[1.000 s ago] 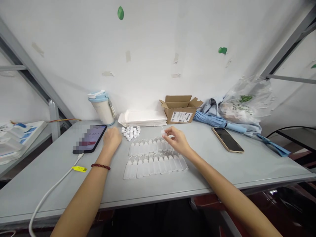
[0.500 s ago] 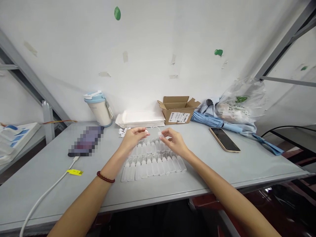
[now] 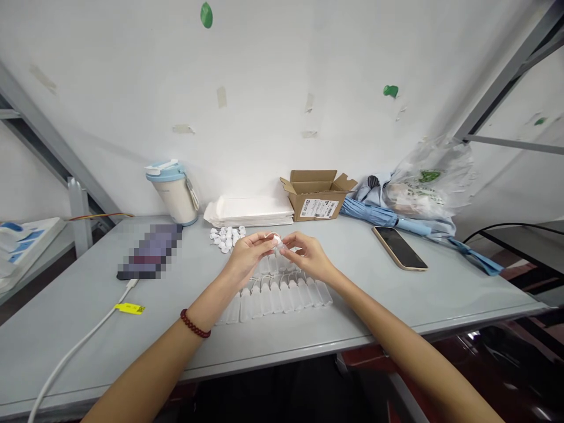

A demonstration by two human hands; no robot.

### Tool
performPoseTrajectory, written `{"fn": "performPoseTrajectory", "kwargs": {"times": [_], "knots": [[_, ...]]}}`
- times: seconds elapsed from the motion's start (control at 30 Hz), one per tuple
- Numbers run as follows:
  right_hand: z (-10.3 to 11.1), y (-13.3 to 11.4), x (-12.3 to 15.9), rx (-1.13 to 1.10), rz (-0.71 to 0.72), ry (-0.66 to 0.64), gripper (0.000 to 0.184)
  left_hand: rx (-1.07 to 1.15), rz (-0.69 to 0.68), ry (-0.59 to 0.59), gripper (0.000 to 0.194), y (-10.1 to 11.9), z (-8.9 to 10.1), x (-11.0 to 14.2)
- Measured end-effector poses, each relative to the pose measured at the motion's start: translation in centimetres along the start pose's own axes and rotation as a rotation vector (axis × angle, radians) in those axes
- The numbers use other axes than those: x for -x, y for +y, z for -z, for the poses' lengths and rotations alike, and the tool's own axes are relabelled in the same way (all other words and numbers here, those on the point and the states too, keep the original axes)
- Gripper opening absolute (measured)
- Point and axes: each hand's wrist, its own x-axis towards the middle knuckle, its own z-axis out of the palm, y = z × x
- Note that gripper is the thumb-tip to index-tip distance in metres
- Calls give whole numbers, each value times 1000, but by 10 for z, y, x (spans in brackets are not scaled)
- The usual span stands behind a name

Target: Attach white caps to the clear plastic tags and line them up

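Note:
My left hand [image 3: 247,255] and my right hand [image 3: 309,257] meet above the middle of the table, fingertips pinched close together. Between them is a small white cap [image 3: 277,241] with a thin white cord looping above the left fingers. The left thumb and index finger grip the cap from its left side. My right fingertips close on the same small piece from the right; its far end is hidden by the fingers. Below the hands lie two rows of flat translucent bottles [image 3: 275,298] with white cord loops, the back row partly covered by the hands.
A heap of small white caps [image 3: 227,237] lies left of the hands. Behind stand stacked white envelopes [image 3: 249,211], an open cardboard box [image 3: 319,202] and a tumbler [image 3: 174,197]. Phones lie at left [image 3: 152,251] and right [image 3: 400,248]; a blue umbrella [image 3: 374,214] rests at the back right.
My hands have come together; the white pieces they pinched apart now meet between the fingertips. My left hand moved right, uncovering more of the cap heap. The view shifted slightly.

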Motion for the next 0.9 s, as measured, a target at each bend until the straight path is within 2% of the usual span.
{"fn": "performPoseTrajectory", "kwargs": {"times": [0.3, 0.47, 0.9], "knots": [[0, -1, -1, -143, -86, -1, 26, -109, 6, 58, 24, 2, 0, 2], [3, -5, -2, -56, -48, 22, 22, -204, -21, 82, 25, 1, 0, 2], [8, -8, -4, -110, -77, 76, 28, -136, 89, -17, 26, 2, -1, 3]]}}
